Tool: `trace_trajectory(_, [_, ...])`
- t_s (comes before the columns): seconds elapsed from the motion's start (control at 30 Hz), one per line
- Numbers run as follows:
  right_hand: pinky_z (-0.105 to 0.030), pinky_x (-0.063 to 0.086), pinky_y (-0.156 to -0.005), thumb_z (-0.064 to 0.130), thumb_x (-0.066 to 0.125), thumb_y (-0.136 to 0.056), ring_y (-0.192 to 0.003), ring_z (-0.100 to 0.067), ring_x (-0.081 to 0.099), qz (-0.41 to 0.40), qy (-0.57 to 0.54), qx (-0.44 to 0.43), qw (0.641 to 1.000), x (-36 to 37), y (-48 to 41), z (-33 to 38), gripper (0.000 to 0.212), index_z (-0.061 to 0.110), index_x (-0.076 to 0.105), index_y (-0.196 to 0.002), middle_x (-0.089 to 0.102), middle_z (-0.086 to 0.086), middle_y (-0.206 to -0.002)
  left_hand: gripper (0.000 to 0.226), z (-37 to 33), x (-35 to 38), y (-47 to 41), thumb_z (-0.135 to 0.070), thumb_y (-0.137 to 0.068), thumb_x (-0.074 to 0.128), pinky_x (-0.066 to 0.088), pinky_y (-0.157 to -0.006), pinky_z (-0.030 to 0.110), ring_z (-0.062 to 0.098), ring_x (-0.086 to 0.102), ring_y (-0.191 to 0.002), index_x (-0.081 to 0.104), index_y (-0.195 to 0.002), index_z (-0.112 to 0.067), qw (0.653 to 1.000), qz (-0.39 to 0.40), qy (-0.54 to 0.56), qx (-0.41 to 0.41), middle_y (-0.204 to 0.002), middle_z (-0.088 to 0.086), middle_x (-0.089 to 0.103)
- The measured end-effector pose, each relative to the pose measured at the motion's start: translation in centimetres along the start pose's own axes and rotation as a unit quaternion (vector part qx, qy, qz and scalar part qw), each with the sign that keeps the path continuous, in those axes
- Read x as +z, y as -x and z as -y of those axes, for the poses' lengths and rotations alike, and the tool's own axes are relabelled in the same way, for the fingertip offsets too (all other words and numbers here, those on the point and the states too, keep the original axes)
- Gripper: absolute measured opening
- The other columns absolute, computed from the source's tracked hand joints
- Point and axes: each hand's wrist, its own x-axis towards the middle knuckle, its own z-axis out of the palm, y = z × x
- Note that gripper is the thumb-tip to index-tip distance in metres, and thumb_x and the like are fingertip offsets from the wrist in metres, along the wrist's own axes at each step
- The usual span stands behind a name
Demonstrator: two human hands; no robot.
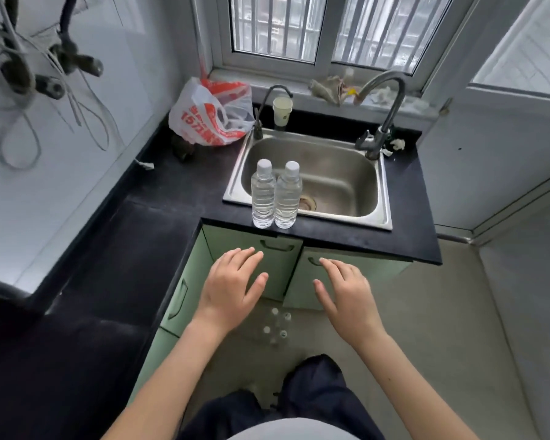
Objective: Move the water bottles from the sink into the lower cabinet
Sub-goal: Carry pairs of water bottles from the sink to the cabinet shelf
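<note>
Water bottles are what matters here, yet the biggest thing in view is the black worktop (178, 185), running along the left wall and turning under the window. Set into it on the right is the steel sink (315, 176), its basin holding nothing that I can see except the drain. Below hang the green cabinet doors: the left door (254, 268) and the right door (350, 281) both look shut or nearly so, each with a dark handle near its top edge.

Two clear bottles (275, 195) stand upright, touching side by side, on the near left rim of the sink where it meets the worktop, not down in the basin. On the floor just in front of the doors, between the two forearms, a cluster of more bottles (275, 328) stands upright, only the caps plain to see.

Left hand (232, 290) and right hand (346, 296) hover open in front of the doors, fingers spread, gripping nothing.

By my reading the sink is cleared, but no bottle is seen inside the cabinet; opening the doors and loading both groups is left.
</note>
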Motion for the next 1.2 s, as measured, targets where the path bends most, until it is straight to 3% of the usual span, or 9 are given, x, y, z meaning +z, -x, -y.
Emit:
trace_trajectory(0.23, [-0.041,0.048,-0.099,0.046,0.039,-0.094,-0.116,-0.029,0.058,0.062,-0.033,-0.014,0.997,3.4,-8.2,-3.5,0.059,0.006,0.057,-0.133,0.064,-0.008,-0.125,0.065,1.8,4.2,-5.4,-0.051,-0.092,0.036,0.045,-0.105,0.043,0.025,0.053,-0.125,0.055,-0.137,-0.009,0.995,0.023,0.003,-0.097,-0.133,0.007,0.061])
trace_trajectory(0.4, [-0.032,0.036,-0.113,0.041,0.069,-0.087,-0.136,-0.020,0.042,0.092,-0.127,0.001,0.988,4.7,-15.0,-5.8,0.076,0.008,0.038,-0.148,0.049,-0.006,-0.145,0.084,2.3,5.3,-10.8,-0.041,-0.088,0.067,0.031,-0.112,0.033,0.016,0.032,-0.142,0.023,-0.154,-0.016,0.962,0.045,0.109,-0.247,-0.154,-0.002,0.038])
trace_trajectory(0.6, [-0.024,0.025,-0.116,0.038,0.083,-0.074,-0.145,-0.012,0.029,0.163,-0.226,0.004,0.960,7.0,-21.8,-6.8,0.103,0.013,0.023,-0.154,0.031,0.000,-0.157,0.106,4.2,6.9,-16.7,-0.041,-0.076,0.080,0.032,-0.115,0.037,0.017,0.027,-0.146,0.014,-0.156,-0.020,0.933,0.049,0.130,-0.332,-0.159,-0.002,0.027])
trace_trajectory(0.83, [-0.034,0.048,-0.098,0.032,0.089,-0.065,-0.118,-0.006,0.054,0.201,-0.302,0.045,0.931,10.7,-25.0,-7.2,0.075,0.029,0.049,-0.129,0.057,0.009,-0.125,0.086,5.6,9.4,-19.1,-0.027,-0.069,0.085,0.036,-0.092,0.020,0.018,0.051,-0.123,0.042,-0.142,-0.020,0.932,0.025,0.162,-0.324,-0.132,-0.001,0.055])
trace_trajectory(0.97, [-0.038,0.054,-0.089,0.032,0.087,-0.063,-0.107,-0.007,0.063,0.224,-0.332,0.080,0.913,12.2,-25.5,-7.5,0.063,0.032,0.056,-0.118,0.066,0.012,-0.113,0.073,6.5,10.2,-19.7,-0.023,-0.064,0.089,0.038,-0.078,0.010,0.007,0.057,-0.104,0.055,-0.129,-0.023,0.918,-0.006,0.221,-0.330,-0.115,-0.007,0.062])
trace_trajectory(1.1, [-0.025,0.054,-0.074,0.023,0.084,-0.065,-0.085,0.000,0.065,0.218,-0.350,0.101,0.905,11.6,-25.5,-7.0,0.045,0.028,0.061,-0.103,0.071,0.011,-0.095,0.057,6.3,9.7,-20.4,-0.016,-0.061,0.090,0.038,-0.070,0.000,-0.017,0.058,-0.084,0.059,-0.104,-0.037,0.901,-0.012,0.270,-0.340,-0.093,-0.018,0.068])
trace_trajectory(1.2, [-0.015,0.048,-0.065,0.017,0.085,-0.065,-0.075,0.003,0.064,0.212,-0.354,0.100,0.906,10.3,-24.4,-6.7,0.039,0.025,0.062,-0.096,0.071,0.011,-0.087,0.042,5.9,9.3,-19.6,-0.023,-0.060,0.090,0.042,-0.065,0.007,-0.010,0.058,-0.073,0.060,-0.086,-0.039,0.888,-0.024,0.292,-0.354,-0.081,-0.017,0.067])
